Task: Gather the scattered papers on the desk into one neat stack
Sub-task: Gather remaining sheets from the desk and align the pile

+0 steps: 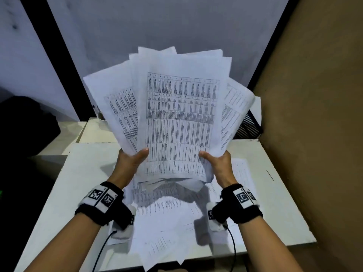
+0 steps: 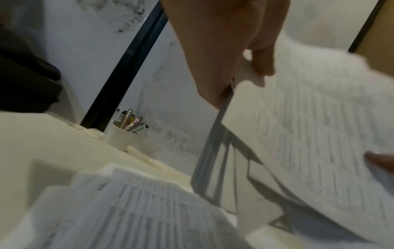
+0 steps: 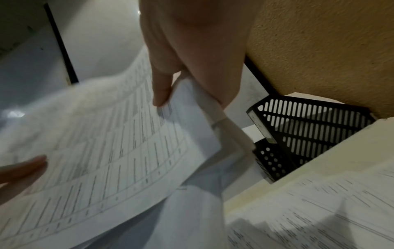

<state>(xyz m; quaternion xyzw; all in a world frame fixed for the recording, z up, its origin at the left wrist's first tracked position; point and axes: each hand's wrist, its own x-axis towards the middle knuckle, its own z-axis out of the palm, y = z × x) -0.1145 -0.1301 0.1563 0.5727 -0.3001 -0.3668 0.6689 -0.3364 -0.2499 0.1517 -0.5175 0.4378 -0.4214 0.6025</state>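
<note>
Left hand [image 1: 132, 161]: raised above the table, thumb laid over the front sheet, fingers hidden behind; grip closed on the lower left edge of the fanned papers [image 1: 176, 114].
Right hand [image 1: 218, 163]: raised level with the left, thumb on the front sheet, fingers behind; grip closed on the lower right edge of the same fan.
Fanned papers: held upright and off the table, spread unevenly, printed tables facing the head camera, top edges at differing heights.
Loose papers [image 1: 167, 222]: lying overlapped on the table below the hands, some hanging over the near edge.
Wrists: black bands with square black-and-white markers, a cable trailing from each.
Table [image 1: 88, 173]: pale, flat top, dark mark near the right side.
Cup of pens [image 2: 121, 138]: white, standing at the far left by the wall.
Black tray [image 3: 302, 134]: slotted, in the far right corner, holding paper.
Room: grey-white wall with black vertical strips behind, tan wall on the right, dark bulky shape at left.
</note>
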